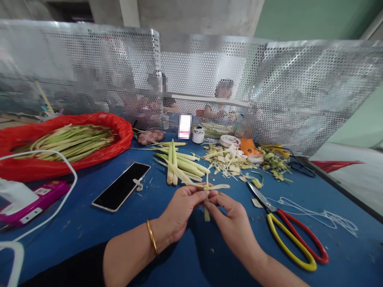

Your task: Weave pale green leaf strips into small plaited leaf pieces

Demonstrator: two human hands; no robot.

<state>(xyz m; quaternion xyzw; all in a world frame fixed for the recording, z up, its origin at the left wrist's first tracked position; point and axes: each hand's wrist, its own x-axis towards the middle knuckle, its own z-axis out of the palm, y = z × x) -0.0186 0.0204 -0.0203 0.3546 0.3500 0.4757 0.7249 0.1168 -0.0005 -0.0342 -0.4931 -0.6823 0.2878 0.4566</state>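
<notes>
Both hands meet above the blue table, pinching a small cross of pale green leaf strips. My left hand, with a gold bangle at the wrist, grips the strips between thumb and fingers. From the other side my right hand pinches them close to the crossing. One strip end hangs below the fingers; others stick out up and to the sides. Just beyond lie cut leaf stalks. Scissors with one red and one yellow handle rest to the right of my right hand, blades slightly apart.
A red bag of long leaves sits at left, near a black-screened phone and a purple power strip with white cable. Leaf scraps, white string and a tape roll lie right. Behind a perforated metal screen are people.
</notes>
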